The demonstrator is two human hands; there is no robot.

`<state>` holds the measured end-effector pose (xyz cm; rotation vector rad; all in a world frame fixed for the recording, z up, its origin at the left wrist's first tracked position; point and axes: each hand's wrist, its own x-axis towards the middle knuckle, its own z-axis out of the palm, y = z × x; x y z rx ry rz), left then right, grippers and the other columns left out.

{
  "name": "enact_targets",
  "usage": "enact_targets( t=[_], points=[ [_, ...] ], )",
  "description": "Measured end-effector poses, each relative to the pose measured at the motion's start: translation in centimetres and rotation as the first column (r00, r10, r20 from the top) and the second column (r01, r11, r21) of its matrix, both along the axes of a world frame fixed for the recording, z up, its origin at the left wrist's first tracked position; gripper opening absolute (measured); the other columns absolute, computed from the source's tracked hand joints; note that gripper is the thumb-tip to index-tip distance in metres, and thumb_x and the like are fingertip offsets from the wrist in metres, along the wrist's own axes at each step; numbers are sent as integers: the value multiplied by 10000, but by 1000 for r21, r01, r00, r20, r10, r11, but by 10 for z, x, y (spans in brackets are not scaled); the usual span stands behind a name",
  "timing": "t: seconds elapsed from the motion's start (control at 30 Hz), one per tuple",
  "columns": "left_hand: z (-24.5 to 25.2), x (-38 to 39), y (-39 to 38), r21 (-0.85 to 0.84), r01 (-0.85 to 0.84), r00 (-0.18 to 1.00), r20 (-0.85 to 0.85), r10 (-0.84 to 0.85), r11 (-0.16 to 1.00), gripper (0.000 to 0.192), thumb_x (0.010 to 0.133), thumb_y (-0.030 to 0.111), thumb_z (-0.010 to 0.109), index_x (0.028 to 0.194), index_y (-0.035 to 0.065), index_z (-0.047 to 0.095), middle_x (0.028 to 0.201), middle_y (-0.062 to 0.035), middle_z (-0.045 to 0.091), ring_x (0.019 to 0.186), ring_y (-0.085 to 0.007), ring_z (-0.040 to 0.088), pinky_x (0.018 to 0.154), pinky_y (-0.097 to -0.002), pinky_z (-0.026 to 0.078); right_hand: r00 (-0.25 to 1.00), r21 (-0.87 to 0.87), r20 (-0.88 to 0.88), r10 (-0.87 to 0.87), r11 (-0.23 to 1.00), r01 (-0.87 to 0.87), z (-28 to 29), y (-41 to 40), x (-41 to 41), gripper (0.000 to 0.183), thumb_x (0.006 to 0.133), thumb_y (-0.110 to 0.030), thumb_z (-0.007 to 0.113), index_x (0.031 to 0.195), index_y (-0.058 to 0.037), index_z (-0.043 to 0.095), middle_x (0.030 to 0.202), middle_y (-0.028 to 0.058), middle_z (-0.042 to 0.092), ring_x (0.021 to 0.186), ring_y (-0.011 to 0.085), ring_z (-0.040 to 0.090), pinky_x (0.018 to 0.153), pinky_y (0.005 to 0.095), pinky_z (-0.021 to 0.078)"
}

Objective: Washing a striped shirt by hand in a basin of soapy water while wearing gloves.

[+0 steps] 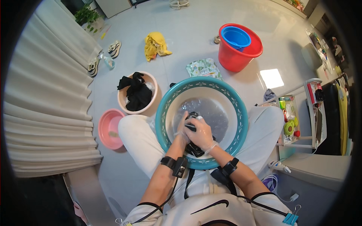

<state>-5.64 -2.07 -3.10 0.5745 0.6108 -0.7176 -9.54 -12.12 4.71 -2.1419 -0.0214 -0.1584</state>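
Observation:
A large teal-rimmed basin (243, 118) with greyish, bubbly water (216, 118) stands between my knees. Over its near side, my left hand (181, 125) and my right hand (200, 133) meet, both in clear plastic gloves. They are closed on a wet black garment with light stripes (194, 149), part of which hangs below them near the basin's wall. A bit of black cloth shows between the fingers of my right hand. The fingers of my left hand are partly hidden behind the right one.
At left stand a pale pink basin (120, 102) holding black clothes (138, 96) and a pink basin (101, 128). Ahead lie a yellow cloth (155, 45), a floral packet (204, 68) and a red bucket (233, 60) with a blue bucket (236, 36) inside. A white trolley (311, 113) stands right.

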Motion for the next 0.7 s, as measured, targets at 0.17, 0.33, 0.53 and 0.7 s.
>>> enact_targets(
  t=[0.17,0.33,0.53,0.7],
  points=[
    [-5,-9,-17,371,-130,961,276,24,920,294,879,279,530,917,8,636,910,-79,634,824,-166,596,729,-311,479,990,-180,136,38,983,-13,2,-10,15,122,759,-185,668,863,-127,644,846,127,598,721,347,625,637,409,523],
    [30,-9,-28,660,-130,934,332,-132,740,298,877,258,572,891,-31,642,851,-56,612,790,-121,534,723,-290,439,992,-374,-118,-46,927,-2,-28,-55,61,211,826,-287,611,918,-98,633,870,167,655,762,368,644,705,464,517],
    [12,1,-15,642,-233,915,399,-58,730,268,848,210,631,1023,7,646,1007,-54,617,945,-137,538,854,-268,409,934,-420,-347,-83,904,-75,-62,-101,69,451,819,-316,618,1209,-107,532,1116,222,595,1010,383,591,890,458,460],
    [23,4,-29,558,-153,974,223,31,816,455,896,257,595,1322,137,489,1232,-82,559,1147,-196,505,948,-322,410,938,6,-336,-92,995,100,-120,-80,44,501,753,-268,696,1210,-109,563,1112,197,609,1044,352,593,911,396,460]
  ],
)
